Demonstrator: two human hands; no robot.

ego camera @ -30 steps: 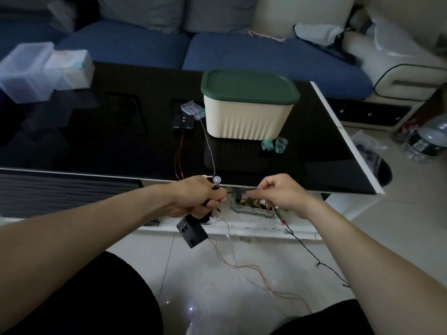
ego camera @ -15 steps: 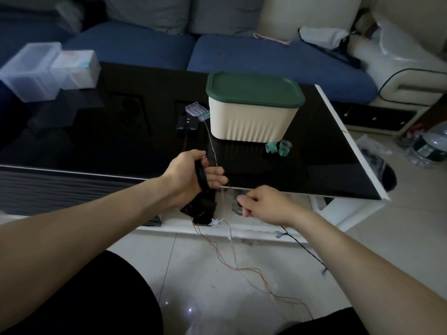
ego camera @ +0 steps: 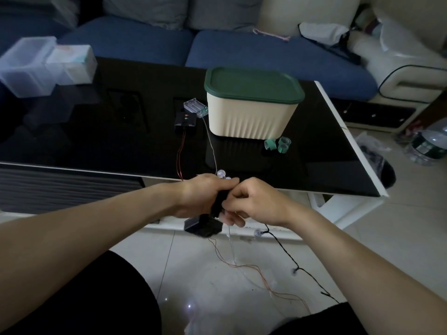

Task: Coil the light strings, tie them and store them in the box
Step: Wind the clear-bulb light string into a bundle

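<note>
1. While we are working just off the table's [ego camera: 338,165] near edge, our left hand [ego camera: 200,194] is gripping the black coil [ego camera: 219,201], fingers curled round it.
2. Our right hand [ego camera: 254,201] is pinching the black light string [ego camera: 283,250] against that bundle; its tail is trailing to the floor.
3. We are judging the wire light, limp and springy, its bulbs fragile, so we are holding wire, not bulbs.
4. Our lidded box [ego camera: 251,112] is waiting near the table's right edge.
</note>
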